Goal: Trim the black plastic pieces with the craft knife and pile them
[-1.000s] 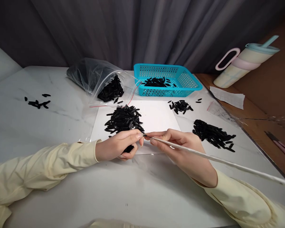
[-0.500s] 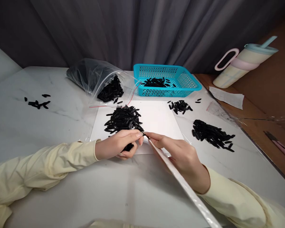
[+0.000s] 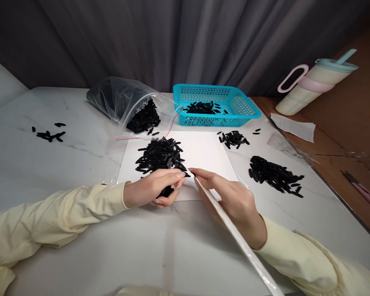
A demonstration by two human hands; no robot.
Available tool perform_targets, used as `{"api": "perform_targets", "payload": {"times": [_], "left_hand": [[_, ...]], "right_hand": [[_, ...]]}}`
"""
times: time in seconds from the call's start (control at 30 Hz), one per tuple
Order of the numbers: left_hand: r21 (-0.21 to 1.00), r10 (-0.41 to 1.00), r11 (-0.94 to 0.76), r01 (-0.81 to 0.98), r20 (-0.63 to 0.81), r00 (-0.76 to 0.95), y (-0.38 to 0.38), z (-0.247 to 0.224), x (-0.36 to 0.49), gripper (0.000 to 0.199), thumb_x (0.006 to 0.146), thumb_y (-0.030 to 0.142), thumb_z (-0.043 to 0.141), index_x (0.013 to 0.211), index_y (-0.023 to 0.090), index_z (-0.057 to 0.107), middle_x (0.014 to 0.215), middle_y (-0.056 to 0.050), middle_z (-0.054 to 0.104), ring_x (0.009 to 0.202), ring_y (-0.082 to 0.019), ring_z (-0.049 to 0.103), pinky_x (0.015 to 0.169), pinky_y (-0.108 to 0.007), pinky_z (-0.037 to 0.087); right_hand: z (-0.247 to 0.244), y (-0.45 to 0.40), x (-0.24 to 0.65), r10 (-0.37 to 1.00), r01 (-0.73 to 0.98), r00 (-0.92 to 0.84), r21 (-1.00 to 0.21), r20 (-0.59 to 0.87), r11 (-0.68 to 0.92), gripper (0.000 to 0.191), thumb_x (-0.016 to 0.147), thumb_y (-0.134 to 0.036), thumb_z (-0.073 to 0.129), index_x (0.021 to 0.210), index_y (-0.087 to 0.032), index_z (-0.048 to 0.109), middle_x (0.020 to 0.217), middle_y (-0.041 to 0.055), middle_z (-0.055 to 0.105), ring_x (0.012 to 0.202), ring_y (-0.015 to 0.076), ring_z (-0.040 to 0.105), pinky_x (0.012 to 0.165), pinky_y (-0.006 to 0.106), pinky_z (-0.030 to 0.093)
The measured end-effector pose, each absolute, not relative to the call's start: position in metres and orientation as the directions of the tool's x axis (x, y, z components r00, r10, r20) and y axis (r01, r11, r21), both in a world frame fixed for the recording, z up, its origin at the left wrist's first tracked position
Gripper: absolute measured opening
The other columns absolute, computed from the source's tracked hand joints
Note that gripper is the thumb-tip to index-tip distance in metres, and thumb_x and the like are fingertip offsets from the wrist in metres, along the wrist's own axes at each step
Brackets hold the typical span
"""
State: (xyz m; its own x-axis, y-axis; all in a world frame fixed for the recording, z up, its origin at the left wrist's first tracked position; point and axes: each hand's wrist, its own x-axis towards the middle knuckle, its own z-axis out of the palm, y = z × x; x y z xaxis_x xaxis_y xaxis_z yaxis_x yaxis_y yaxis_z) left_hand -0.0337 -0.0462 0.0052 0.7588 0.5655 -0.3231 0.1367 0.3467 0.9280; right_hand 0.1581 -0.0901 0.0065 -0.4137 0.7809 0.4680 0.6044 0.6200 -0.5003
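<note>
My left hand (image 3: 156, 187) is closed around several small black pieces (image 3: 166, 191), and its thumb and finger pinch one more black piece (image 3: 186, 174) that points right. In my right hand (image 3: 231, 197) is a long, thin white strip (image 3: 240, 240), gripped near its upper end and running down to the bottom edge. A small gap lies between the strip's tip and the pinched piece. Just behind my left hand, a heap of black pieces (image 3: 160, 154) rests on a white sheet (image 3: 203, 152).
A clear zip bag (image 3: 111, 98) of black pieces lies at the back, beside a blue basket (image 3: 217, 121) holding more. Loose black piles (image 3: 274, 174) sit right and far left (image 3: 51, 136). A tumbler (image 3: 305, 90), paper slip (image 3: 292, 126) and pink-handled tool (image 3: 362, 191) are at the right.
My right hand has shifted slightly left and its fingertips have drawn apart from the piece in my left hand. My left hand has hardly moved.
</note>
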Motion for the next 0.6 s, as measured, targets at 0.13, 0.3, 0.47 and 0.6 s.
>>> {"api": "perform_targets", "payload": {"times": [0.13,0.3,0.47,0.6], "left_hand": [[0.93,0.565,0.344,0.131,-0.317,0.762,-0.047,0.006,-0.034,0.025,0.091,0.034,0.028,0.073,0.019,0.036,0.037,0.009,0.032,0.033,-0.005,0.019,0.034,-0.017,0.018],[0.93,0.552,0.345,0.126,-0.31,0.774,-0.047,0.004,-0.036,0.025,0.092,0.035,0.028,0.076,0.018,0.039,0.037,0.009,0.031,0.033,-0.005,0.02,0.034,-0.017,0.018],[0.93,0.554,0.346,0.123,-0.308,0.774,-0.046,0.003,-0.036,0.026,0.092,0.035,0.029,0.077,0.018,0.04,0.038,0.009,0.032,0.033,-0.004,0.02,0.034,-0.017,0.018],[0.93,0.552,0.348,0.121,-0.308,0.775,-0.046,0.003,-0.036,0.026,0.092,0.036,0.029,0.076,0.018,0.04,0.037,0.009,0.032,0.033,-0.005,0.02,0.034,-0.017,0.017]], "right_hand": [[0.016,-0.086,0.158,0.936,0.528,-0.228,-0.774,0.267,0.349,0.013,0.082,-0.017,0.053,0.069,-0.019,0.054,0.1,0.0047,0.068,0.083,0.0158,0.066,0.061,0.02,0.052],[0.031,-0.082,0.159,0.98,0.267,-0.2,-0.961,0.024,0.078,0.02,0.076,-0.022,0.063,0.058,-0.016,0.054,0.097,0.0066,0.069,0.096,0.0202,0.063,0.075,0.025,0.052],[0.035,-0.081,0.16,0.972,0.209,-0.215,-0.977,-0.092,-0.046,0.02,0.073,-0.025,0.067,0.059,-0.015,0.058,0.094,0.0074,0.069,0.091,0.0212,0.064,0.07,0.025,0.052],[0.035,-0.08,0.161,0.971,0.206,-0.22,-0.977,-0.097,-0.051,0.017,0.072,-0.025,0.068,0.061,-0.015,0.06,0.093,0.0064,0.069,0.09,0.0199,0.065,0.072,0.025,0.051]]}}
